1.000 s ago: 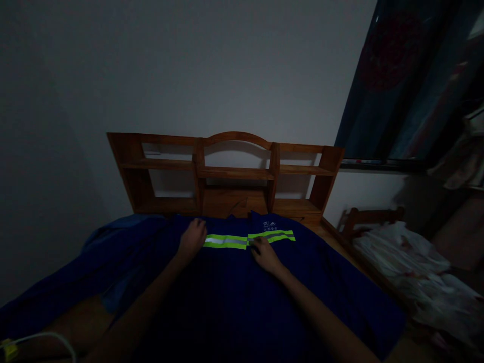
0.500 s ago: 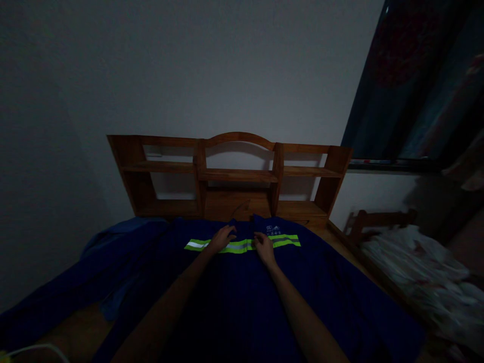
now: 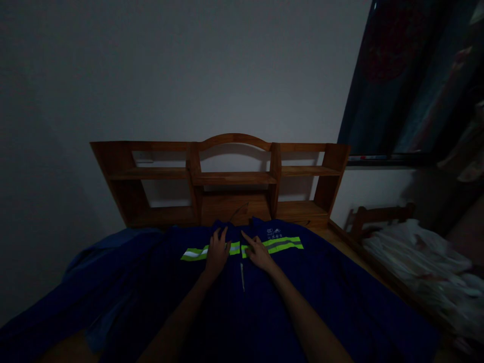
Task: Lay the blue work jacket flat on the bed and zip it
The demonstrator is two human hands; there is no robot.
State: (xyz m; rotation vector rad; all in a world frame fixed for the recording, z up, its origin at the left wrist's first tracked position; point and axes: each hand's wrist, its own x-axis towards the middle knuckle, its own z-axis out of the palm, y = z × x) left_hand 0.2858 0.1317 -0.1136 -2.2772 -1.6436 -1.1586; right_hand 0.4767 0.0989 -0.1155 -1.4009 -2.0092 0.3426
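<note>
A dark blue work jacket [image 3: 325, 287] lies spread flat on a wooden bed, front side up. A yellow-green reflective band [image 3: 283, 244] with a grey stripe crosses its chest, and a small white logo sits above the band on the right. My left hand [image 3: 217, 252] rests flat on the band left of the front opening, fingers stretched out. Just right of the opening lies my right hand [image 3: 257, 252], flat with fingers extended toward the collar. A short pale strip of the front closure [image 3: 242, 276] shows between my wrists.
A wooden headboard with open shelves [image 3: 234, 176] stands behind the jacket against a grey wall. A dark curtain [image 3: 408, 75] hangs at upper right. Pale crumpled cloth [image 3: 416, 257] is heaped beside the bed, near a low wooden rail [image 3: 378, 214]. The room is dim.
My left hand has slid right along the reflective band to the jacket's front opening. Both hands now lie flat side by side, and the front edges have parted slightly.
</note>
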